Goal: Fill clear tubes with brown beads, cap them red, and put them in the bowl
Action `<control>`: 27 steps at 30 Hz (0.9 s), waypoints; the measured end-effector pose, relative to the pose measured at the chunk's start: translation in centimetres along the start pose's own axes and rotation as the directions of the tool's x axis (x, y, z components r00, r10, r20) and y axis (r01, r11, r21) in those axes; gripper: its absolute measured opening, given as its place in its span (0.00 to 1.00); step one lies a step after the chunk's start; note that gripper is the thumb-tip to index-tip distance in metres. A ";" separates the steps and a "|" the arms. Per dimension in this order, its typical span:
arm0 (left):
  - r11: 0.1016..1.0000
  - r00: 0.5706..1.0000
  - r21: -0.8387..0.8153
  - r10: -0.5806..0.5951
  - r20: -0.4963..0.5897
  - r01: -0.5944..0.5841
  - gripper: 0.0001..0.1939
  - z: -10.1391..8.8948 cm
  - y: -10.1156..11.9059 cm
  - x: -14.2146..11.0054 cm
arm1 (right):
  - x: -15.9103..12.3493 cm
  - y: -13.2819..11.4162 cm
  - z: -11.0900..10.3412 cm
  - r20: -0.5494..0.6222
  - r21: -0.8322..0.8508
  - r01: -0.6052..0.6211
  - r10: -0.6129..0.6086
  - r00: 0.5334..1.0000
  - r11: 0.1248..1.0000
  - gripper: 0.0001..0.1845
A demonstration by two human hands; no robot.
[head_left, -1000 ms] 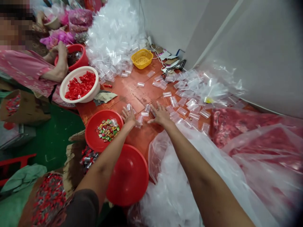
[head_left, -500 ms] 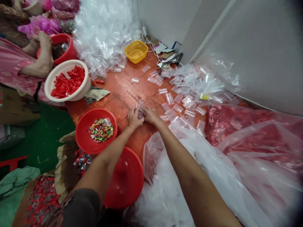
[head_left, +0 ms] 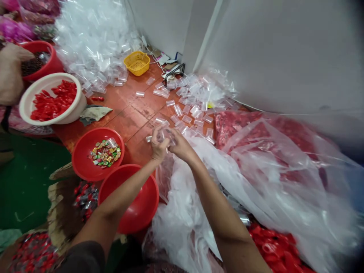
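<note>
Left hand (head_left: 159,143), right hand (head_left: 178,144): both grips clamped on clear tubes (head_left: 165,135); more scattered on bench (head_left: 129,119).

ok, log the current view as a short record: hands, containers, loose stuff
left hand: fingers on small clear plastic pieces
right hand: on the same pieces; exact split unclear
shallow red plastic bowl: small multicoloured wrapped items
second red bowl: partly behind left forearm
round white plastic basin: glossy red pieces
yellow plastic basket: on orange-red surface
loose: more clear pieces, scattered beyond right hand
</note>
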State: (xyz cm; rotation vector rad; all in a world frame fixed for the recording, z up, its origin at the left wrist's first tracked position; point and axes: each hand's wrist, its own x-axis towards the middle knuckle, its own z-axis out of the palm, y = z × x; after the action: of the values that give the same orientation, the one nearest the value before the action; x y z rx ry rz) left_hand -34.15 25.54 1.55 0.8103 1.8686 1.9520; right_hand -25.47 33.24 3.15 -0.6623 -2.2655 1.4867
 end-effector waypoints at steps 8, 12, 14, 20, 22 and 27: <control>0.999 0.840 0.002 -0.041 0.541 0.047 0.34 5.2 11.8 -18.2 | -25.7 -3.6 -7.1 -0.276 0.044 -0.175 0.180 0.944 0.984 0.32; 0.958 0.711 0.204 -0.288 0.641 0.204 0.37 7.3 9.4 -23.3 | -33.1 1.0 -5.7 -0.513 -0.118 -0.314 0.213 0.831 0.942 0.34; 0.937 0.713 0.259 -0.345 0.610 0.232 0.36 7.6 8.8 -24.7 | -35.2 1.3 -4.9 -0.641 -0.160 -0.391 0.205 0.739 0.907 0.33; 0.930 0.700 0.138 -0.350 0.622 0.342 0.19 6.5 9.5 -28.3 | -38.8 -2.0 -2.4 -0.484 -0.023 -0.346 0.292 0.825 0.938 0.27; 0.934 0.729 0.118 -0.339 0.595 0.338 0.18 6.1 9.0 -29.3 | -40.0 -1.8 -1.4 -0.473 -0.039 -0.360 0.300 0.828 0.932 0.27; 0.956 0.871 -0.004 -0.265 0.415 0.293 0.23 6.0 7.3 -29.7 | -42.7 -0.1 -1.3 -0.541 -0.138 -0.397 0.266 0.798 0.908 0.29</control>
State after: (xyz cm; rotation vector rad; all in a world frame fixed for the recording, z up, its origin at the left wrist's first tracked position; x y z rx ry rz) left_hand -6.02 12.20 3.37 0.8039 1.5606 1.5173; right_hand 10.59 10.36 2.29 -1.4150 -1.9795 0.9883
